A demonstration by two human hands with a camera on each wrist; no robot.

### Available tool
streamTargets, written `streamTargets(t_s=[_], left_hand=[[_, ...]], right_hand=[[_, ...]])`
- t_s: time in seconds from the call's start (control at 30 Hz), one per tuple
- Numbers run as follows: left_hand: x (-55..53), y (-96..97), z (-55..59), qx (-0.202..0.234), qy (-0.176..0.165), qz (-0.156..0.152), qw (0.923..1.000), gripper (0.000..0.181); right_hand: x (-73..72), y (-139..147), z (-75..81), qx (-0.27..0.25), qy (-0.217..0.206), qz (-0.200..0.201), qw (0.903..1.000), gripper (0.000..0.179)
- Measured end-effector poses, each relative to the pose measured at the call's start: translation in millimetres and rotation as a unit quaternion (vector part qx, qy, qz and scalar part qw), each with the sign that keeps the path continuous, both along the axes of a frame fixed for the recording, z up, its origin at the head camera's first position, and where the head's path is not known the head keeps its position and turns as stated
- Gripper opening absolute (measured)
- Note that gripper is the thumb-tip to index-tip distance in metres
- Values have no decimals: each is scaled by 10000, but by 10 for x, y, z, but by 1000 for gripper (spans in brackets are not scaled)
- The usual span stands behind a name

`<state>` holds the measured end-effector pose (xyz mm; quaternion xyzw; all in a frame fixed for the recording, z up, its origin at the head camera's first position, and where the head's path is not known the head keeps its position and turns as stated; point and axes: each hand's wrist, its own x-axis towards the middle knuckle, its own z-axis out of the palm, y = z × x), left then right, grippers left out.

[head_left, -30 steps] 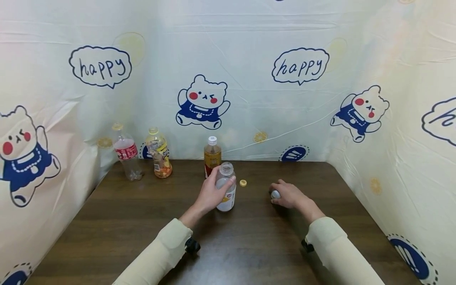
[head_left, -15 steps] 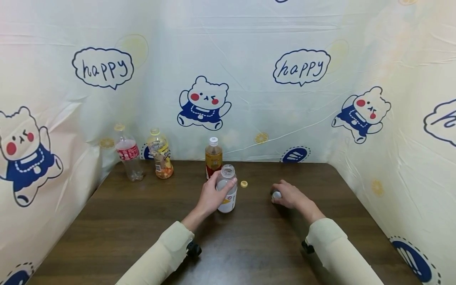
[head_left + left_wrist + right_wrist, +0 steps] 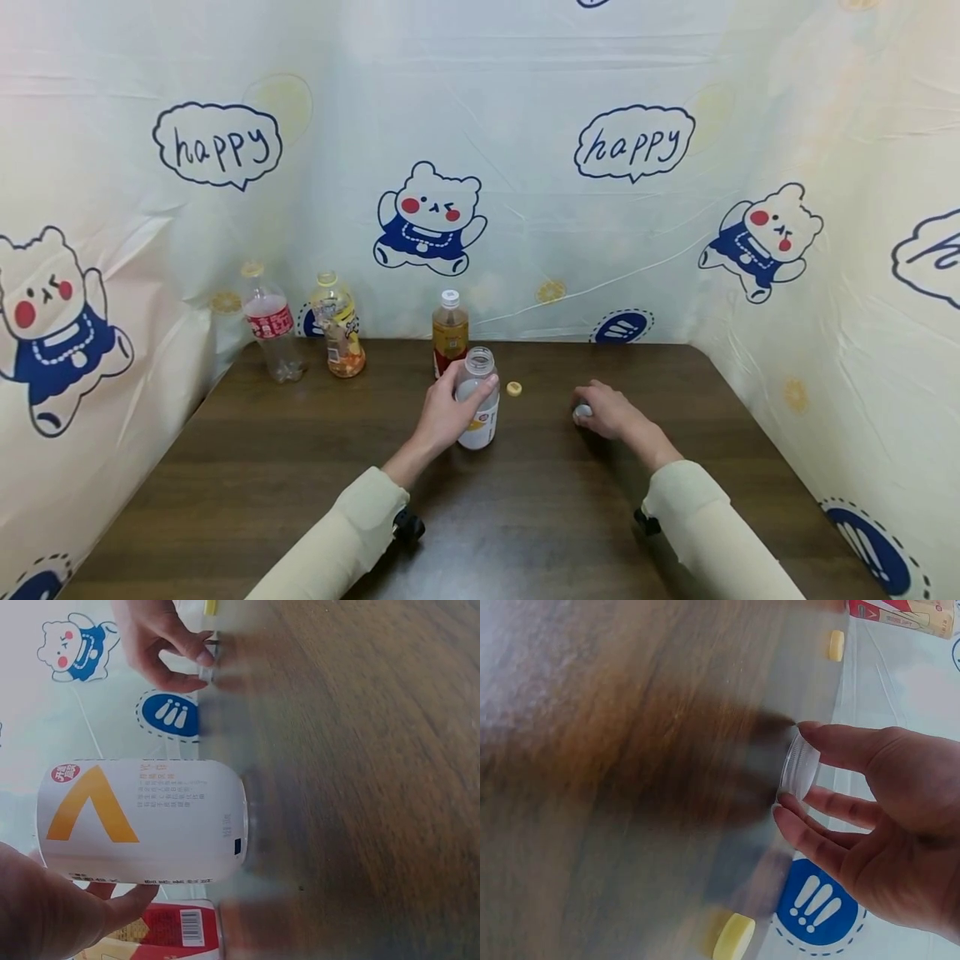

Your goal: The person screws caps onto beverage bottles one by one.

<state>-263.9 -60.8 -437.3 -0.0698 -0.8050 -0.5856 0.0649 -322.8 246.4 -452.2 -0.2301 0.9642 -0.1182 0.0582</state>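
Observation:
My left hand (image 3: pixel 447 410) grips an uncapped clear bottle (image 3: pixel 480 423) with a white label, upright on the table, thumb across its near side. In the left wrist view the label of the bottle (image 3: pixel 142 821) bears an orange V shape. Off to the right, my right hand (image 3: pixel 609 411) pinches a whitish bottle cap (image 3: pixel 582 411) low over the table. The right wrist view has the cap (image 3: pixel 800 766) between thumb and fingertips, close to the tabletop; whether it touches the wood I cannot tell. A small yellow cap (image 3: pixel 513 388) lies between the hands.
Behind the held bottle stands an amber drink bottle (image 3: pixel 450 329) with a white cap. A red-labelled bottle (image 3: pixel 272 325) and a yellow-labelled one (image 3: pixel 339 325) stand at the back left. A second yellow cap (image 3: pixel 733 937) shows in the right wrist view. Printed cloth (image 3: pixel 525 250) encloses the table.
The whitish cap in my right hand has tipped flatter and sunk slightly toward the table. The left hand keeps its hold on the bottle; the head view has shifted slightly.

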Motion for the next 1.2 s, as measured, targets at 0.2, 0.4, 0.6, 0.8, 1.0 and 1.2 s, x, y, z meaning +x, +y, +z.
streamTargets(t_s=[0.2, 0.4, 0.6, 0.8, 1.0, 1.2], left_hand=[[-4, -3, 0, 20, 74, 4, 10000, 64], [-10, 6, 27, 20, 142, -15, 9999, 64], [0, -1, 21, 32, 37, -46, 10000, 66], [6, -6, 12, 76, 141, -91, 9998, 63], [7, -5, 22, 120, 243, -136, 9995, 59], [6, -6, 14, 101, 191, -128, 9997, 59]], right_hand=[[-5, -25, 8, 106, -70, -9, 9999, 21], [-16, -16, 39, 140, -112, 106, 9998, 21], [4, -3, 54, 158, -190, 246, 9994, 23], [40, -2, 67, -8, -130, 210, 9997, 21], [55, 26, 106, -126, 137, 313, 9993, 30], [72, 18, 173, -401, 421, 316, 9978, 33]])
